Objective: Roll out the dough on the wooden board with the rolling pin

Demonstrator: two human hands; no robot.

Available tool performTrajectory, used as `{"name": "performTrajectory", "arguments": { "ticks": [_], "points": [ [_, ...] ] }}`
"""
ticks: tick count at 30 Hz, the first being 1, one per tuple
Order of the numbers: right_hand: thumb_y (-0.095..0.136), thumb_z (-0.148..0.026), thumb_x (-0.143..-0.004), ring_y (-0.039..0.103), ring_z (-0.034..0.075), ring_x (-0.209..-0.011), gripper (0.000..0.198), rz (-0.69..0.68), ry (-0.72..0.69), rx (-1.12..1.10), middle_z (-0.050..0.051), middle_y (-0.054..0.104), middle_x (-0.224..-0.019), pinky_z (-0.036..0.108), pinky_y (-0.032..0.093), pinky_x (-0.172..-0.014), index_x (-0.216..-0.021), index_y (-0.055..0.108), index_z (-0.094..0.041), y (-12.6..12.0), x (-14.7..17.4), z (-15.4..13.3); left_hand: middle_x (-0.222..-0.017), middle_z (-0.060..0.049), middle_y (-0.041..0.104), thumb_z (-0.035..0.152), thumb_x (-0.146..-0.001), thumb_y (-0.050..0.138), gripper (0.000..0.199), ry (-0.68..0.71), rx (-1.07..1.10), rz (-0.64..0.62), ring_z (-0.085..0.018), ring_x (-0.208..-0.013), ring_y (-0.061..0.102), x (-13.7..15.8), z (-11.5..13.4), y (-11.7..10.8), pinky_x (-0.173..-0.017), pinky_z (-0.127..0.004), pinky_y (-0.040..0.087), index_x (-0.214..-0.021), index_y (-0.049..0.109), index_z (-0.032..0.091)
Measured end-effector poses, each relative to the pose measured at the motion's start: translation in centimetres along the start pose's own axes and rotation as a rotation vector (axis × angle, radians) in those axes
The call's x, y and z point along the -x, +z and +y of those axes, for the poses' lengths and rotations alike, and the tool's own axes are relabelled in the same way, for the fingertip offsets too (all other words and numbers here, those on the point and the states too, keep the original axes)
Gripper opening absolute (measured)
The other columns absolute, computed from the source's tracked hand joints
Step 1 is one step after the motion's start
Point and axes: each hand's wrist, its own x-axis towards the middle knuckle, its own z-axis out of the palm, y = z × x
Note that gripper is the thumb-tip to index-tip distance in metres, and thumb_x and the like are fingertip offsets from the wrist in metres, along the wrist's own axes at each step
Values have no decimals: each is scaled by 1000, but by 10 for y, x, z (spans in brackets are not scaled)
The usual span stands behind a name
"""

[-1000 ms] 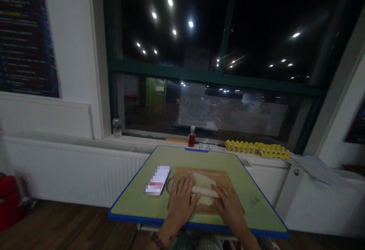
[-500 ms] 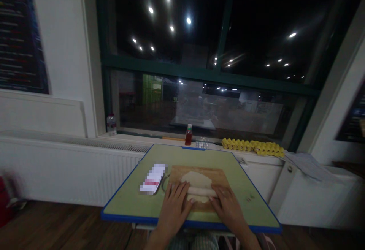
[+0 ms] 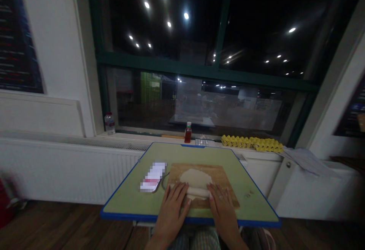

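Observation:
A pale rolling pin [image 3: 198,192] lies crosswise on a flattened sheet of dough [image 3: 196,178], on a wooden cutting board [image 3: 225,178]. My left hand [image 3: 173,203] rests over the pin's left end, fingers reaching across it and thumb on the near side. Over the right end lies my right hand [image 3: 222,206], held the same way. Both hands cover the pin's ends, so only its middle shows. Most of the dough spreads beyond the pin, with a narrow strip on my side.
The board sits on a small green table [image 3: 125,196] with a blue edge. Left of it lies a phone [image 3: 153,177], its screen blurred. On the windowsill stand a bottle of red liquid [image 3: 188,133], yellow egg trays [image 3: 251,143] and a clear bottle [image 3: 109,124].
The rolling pin has shifted slightly toward me on the dough. My right hand has moved a little left with it. The whole view has tilted slightly.

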Motion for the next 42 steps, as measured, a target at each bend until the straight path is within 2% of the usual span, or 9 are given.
{"name": "performTrajectory", "arguments": {
  "ticks": [3,6,10,15,20,27,33,37,42],
  "points": [
    [30,-24,-101,49,23,-132,42,24,-13,12,5,61,-135,54,23,-118,-134,57,-24,5,-10,4,-133,-4,63,33,-98,42,39,-46,34,-18,-23,-125,55,-11,2,0,-114,-50,36,-133,55,25],
    [32,-21,-100,52,24,-129,42,51,-5,35,6,64,-131,55,24,-117,-131,60,-24,9,-13,4,-129,-4,65,31,-97,43,36,-68,26,10,-23,-123,56,-7,6,3,-113,-50,37,-129,59,25],
    [32,-23,-100,52,25,-129,43,46,39,35,6,62,-133,55,25,-116,-136,55,-24,6,-4,-3,-139,-3,59,38,-96,46,49,12,-41,97,-24,-129,51,16,8,9,-115,-49,33,-144,45,25],
    [32,-29,-101,44,24,-136,45,22,93,4,3,53,-144,52,27,-116,-143,47,-26,-4,6,-11,-150,-3,48,37,-97,45,64,33,-87,99,-22,-138,42,33,11,7,-118,-46,30,-155,22,26],
    [32,-31,-101,45,24,-135,45,21,95,-6,4,55,-142,51,26,-116,-143,48,-25,-4,5,-10,-150,-4,47,37,-97,44,66,12,-79,85,-22,-139,42,33,13,11,-118,-47,29,-157,18,26],
    [30,-29,-102,50,25,-129,42,59,102,23,7,62,-133,52,24,-116,-134,56,-21,5,-10,-9,-150,-5,48,38,-97,43,57,-8,-87,73,-23,-139,40,18,8,18,-118,-48,26,-152,33,24],
    [31,-27,-103,59,23,-116,39,203,87,55,7,69,-120,52,25,-115,-124,62,-19,10,-21,-12,-139,-3,59,32,-97,45,44,-39,-79,96,-21,-131,49,-2,5,15,-117,-46,28,-140,50,24],
    [30,-30,-103,56,26,-120,42,237,87,98,9,67,-124,49,29,-111,-127,62,-17,9,-7,-19,-143,-2,55,34,-96,47,55,29,-143,172,-20,-135,45,15,9,16,-118,-43,25,-149,38,24],
    [32,-40,-101,51,27,-128,48,157,159,112,8,59,-137,47,31,-110,-138,53,-19,-1,6,-29,-151,-3,46,32,-95,46,67,37,-222,196,-20,-143,35,36,18,16,-120,-41,20,-156,21,21]
  ]
}}
